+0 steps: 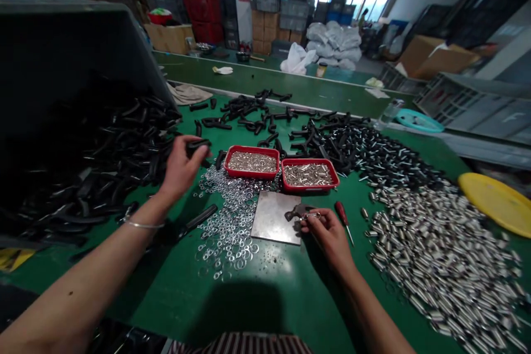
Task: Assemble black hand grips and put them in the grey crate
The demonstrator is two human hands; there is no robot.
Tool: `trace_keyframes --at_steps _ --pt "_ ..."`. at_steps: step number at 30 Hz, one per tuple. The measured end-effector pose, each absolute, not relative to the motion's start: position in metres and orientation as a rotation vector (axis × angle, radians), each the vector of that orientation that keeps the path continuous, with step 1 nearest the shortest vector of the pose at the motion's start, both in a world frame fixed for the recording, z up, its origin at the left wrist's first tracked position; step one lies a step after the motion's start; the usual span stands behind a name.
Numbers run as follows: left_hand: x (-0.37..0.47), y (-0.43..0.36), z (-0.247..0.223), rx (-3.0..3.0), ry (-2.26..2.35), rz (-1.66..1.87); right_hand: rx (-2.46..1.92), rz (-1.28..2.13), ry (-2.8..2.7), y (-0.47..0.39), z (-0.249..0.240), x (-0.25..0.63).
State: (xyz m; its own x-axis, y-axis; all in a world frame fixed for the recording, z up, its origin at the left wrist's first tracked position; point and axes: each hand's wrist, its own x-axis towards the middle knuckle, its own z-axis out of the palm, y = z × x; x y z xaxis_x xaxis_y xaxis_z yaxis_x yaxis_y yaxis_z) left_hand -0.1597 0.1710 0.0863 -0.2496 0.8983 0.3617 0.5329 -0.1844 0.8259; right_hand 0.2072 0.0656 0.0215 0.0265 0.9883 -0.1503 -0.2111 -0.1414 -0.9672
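My left hand (185, 163) grips a black plastic part (197, 145) above the green table, left of two red trays. Beside the metal plate's right edge, my right hand (326, 232) pinches a small spring (312, 215). A hammer's head (295, 212) rests on the square metal plate (271, 215); its handle is largely hidden behind my right hand. One red tray (253, 173) holds tiny metal pieces, and the other red tray (311, 187) holds small pins. Loose metal rings (232, 215) lie left of the plate.
A red screwdriver (342, 214) lies right of my right hand. Silver springs (440, 249) heap at the right, near a yellow lid (498, 202). Black parts (124, 144) fill a large tipped bin at the left; more black parts (332, 138) lie behind the trays.
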Motion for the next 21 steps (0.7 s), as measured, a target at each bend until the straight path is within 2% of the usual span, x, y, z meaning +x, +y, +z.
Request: trace_keyframes --at_steps 2,4,7,16,21 --pt "-0.110 0.138 0.081 1.551 1.284 1.135 -1.131 1.395 -0.889 0.066 0.021 0.193" --pt "-0.063 0.109 0.064 1.428 1.066 0.900 -1.099 1.400 -0.829 0.066 0.022 0.179" --pt "-0.017 0.086 0.038 1.319 0.979 0.868 -1.082 1.361 -0.766 0.063 0.024 0.163" --pt "0.007 0.073 0.034 0.954 0.755 0.894 -1.138 1.210 -0.916 0.064 0.034 0.154" --pt "0.011 0.053 0.037 0.900 0.528 0.578 -1.067 1.485 -1.082 0.071 0.040 0.166"
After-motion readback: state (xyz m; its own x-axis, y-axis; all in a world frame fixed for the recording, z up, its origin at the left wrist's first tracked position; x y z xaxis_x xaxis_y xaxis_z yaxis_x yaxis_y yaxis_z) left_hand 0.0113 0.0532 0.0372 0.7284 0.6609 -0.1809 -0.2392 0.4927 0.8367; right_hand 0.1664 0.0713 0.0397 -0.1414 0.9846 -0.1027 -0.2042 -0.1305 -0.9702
